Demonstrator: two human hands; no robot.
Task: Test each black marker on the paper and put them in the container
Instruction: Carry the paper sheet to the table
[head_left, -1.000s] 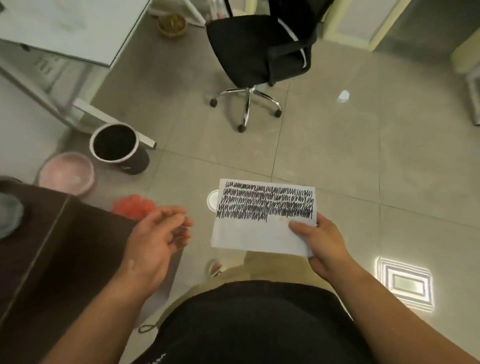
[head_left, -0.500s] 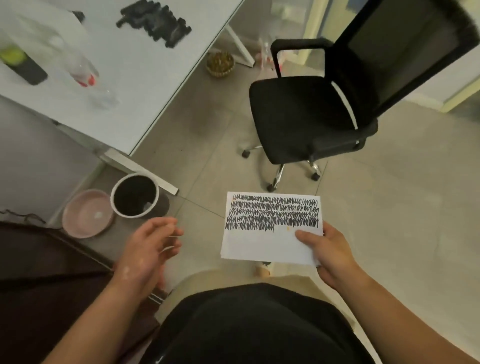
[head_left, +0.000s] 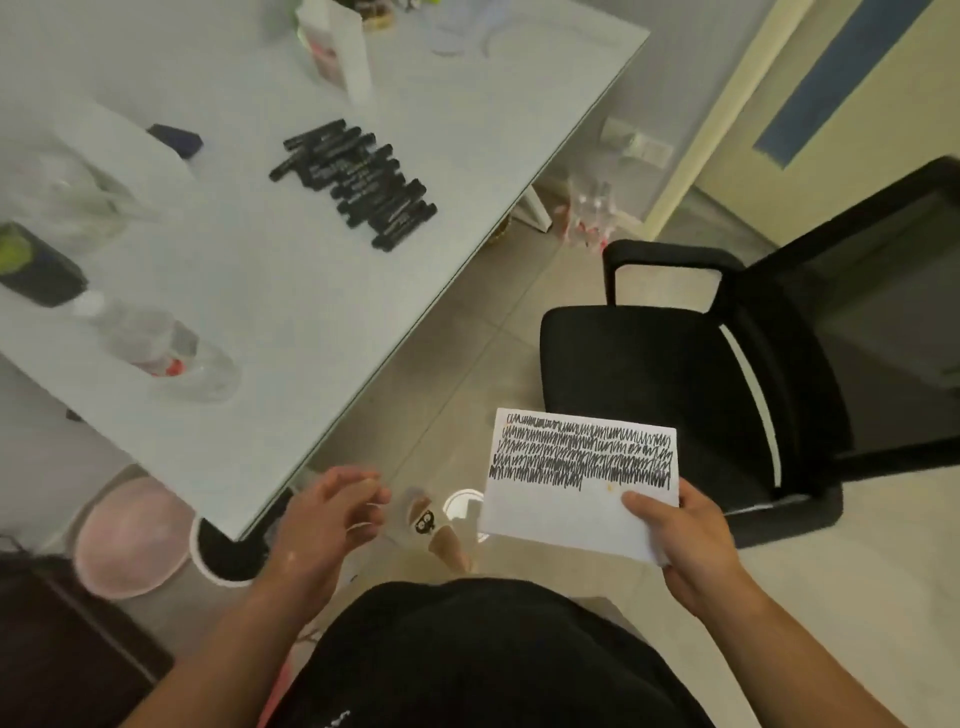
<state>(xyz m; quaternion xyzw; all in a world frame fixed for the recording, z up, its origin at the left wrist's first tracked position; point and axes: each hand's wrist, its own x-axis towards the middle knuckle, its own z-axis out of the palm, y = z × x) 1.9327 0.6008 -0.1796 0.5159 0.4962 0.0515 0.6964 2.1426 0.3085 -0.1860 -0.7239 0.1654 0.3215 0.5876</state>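
Right hand clamped on lower right corner of paper — upper half covered in black scribble rows, held over bare floor beside black office chair. Left hand empty, fingers loosely apart, just off white table corner. Black markers piled mid-table, well apart from both hands. Clear bottle lying near table edge — pink bowl and black-lined cup on floor below corner.
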